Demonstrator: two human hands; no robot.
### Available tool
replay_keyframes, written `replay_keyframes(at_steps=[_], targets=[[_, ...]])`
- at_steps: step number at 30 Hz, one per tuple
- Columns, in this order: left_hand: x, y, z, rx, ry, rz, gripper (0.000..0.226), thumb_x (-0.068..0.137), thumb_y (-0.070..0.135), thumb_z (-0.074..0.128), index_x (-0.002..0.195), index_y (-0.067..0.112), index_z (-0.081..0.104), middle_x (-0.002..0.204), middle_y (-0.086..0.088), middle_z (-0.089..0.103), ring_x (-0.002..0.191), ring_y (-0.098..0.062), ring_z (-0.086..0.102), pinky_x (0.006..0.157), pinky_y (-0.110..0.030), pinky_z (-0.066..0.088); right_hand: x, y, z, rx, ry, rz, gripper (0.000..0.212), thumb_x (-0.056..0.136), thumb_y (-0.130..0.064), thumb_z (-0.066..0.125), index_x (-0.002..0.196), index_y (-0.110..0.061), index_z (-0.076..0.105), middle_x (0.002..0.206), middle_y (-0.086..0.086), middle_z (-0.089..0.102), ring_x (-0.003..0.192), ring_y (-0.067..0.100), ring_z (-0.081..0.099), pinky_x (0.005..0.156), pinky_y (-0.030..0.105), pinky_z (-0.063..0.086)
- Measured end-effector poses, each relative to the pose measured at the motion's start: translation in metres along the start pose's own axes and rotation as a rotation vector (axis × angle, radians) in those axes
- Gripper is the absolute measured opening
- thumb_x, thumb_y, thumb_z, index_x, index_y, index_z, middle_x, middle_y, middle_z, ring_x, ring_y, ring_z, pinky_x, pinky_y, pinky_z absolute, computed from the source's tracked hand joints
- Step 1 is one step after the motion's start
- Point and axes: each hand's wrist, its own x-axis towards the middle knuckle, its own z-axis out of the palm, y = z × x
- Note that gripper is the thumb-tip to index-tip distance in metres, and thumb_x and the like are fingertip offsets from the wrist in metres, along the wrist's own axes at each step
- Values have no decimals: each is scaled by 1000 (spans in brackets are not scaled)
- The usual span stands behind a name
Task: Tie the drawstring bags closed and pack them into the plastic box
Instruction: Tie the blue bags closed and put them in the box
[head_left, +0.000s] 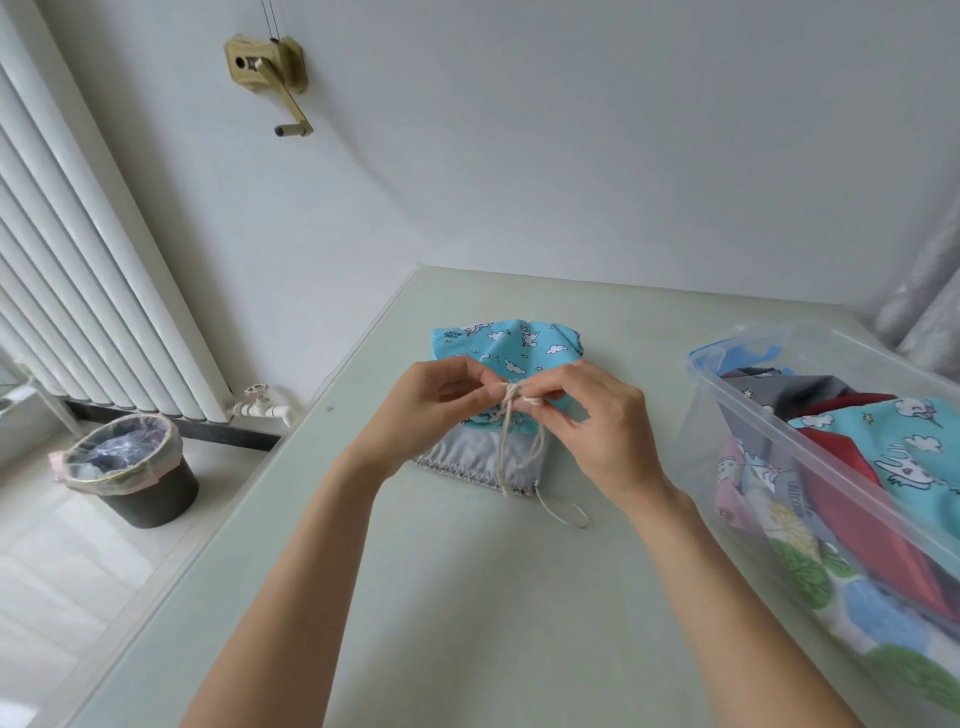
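A blue drawstring bag (511, 345) printed with clouds lies on the table, its grey gathered mouth (467, 457) facing me. The cream drawstring (514, 415) rises from the mouth to a knot between my fingers. My left hand (436, 405) pinches the cord from the left and my right hand (597, 431) pinches it from the right, both above the bag. A thin loop of cord (566, 514) trails on the table by the bag's near corner. A clear plastic box (810, 452) at the right holds several folded fabric bags (904, 447).
The pale green table (467, 597) has its left edge running diagonally beside me. On the floor at left stands a dark bin (130, 467) with a plastic liner, below a white radiator (93, 291) with a valve (257, 402). A wall crank (270, 78) hangs above.
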Motion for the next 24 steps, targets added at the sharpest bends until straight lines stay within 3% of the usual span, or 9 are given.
replay_keyframes(at_steps=[5, 8, 11, 13, 16, 18, 20, 24], targets=[[1, -4, -9, 138, 128, 32, 8, 78, 25, 68, 76, 18, 67, 81, 5, 71, 81, -8, 66, 84, -25, 51, 0, 0, -5, 235, -39, 195, 12, 77, -13, 73, 76, -4, 65, 88, -7, 71, 83, 3, 69, 76, 16, 51], [2, -5, -16, 258, 166, 52, 8, 86, 28, 61, 81, 22, 63, 86, 5, 69, 84, -7, 64, 87, -25, 47, 1, 1, -8, 308, -44, 332, 11, 78, -18, 71, 75, -20, 60, 89, -9, 71, 82, 7, 69, 76, 16, 51], [2, -7, -14, 470, 90, 40, 16, 97, 29, 44, 85, 25, 53, 89, 6, 65, 85, -12, 63, 75, -25, 49, 1, 5, -10, 260, -121, 384, 12, 79, -22, 69, 76, -18, 58, 93, -6, 72, 81, 6, 67, 76, 18, 52], [2, -8, -10, 545, 86, 68, 24, 100, 28, 35, 86, 17, 50, 83, 4, 60, 83, -18, 60, 69, -35, 55, 2, 7, -15, 216, -175, 401, 13, 79, -22, 70, 76, -17, 58, 94, -5, 72, 83, 2, 67, 78, 20, 53], [2, -11, -9, 634, 133, 160, 26, 100, 25, 35, 83, 13, 50, 76, 4, 59, 75, -19, 60, 62, -37, 57, 5, 8, -25, 144, -242, 425, 19, 78, -23, 72, 70, -27, 55, 91, -9, 72, 81, 1, 67, 79, 24, 53], [1, -13, -11, 678, 165, 219, 26, 100, 25, 38, 81, 13, 51, 72, 8, 59, 72, -16, 62, 63, -39, 56, 6, 10, -29, 100, -288, 435, 21, 79, -26, 73, 70, -32, 55, 89, -9, 72, 80, 7, 68, 80, 32, 54], [1, -16, -12, 694, 199, 236, 27, 98, 29, 40, 79, 15, 53, 71, 11, 62, 71, -10, 65, 65, -41, 56, 5, 11, -30, 71, -322, 446, 14, 78, -28, 73, 73, -25, 61, 82, -7, 72, 75, 11, 67, 77, 38, 54], [3, -22, -13, 671, 239, 185, 26, 97, 30, 44, 75, 20, 55, 70, 17, 65, 72, -3, 66, 71, -39, 56, 8, 6, -30, 52, -304, 419, 17, 80, -19, 73, 72, -14, 59, 72, -4, 65, 68, 13, 62, 70, 37, 53]])
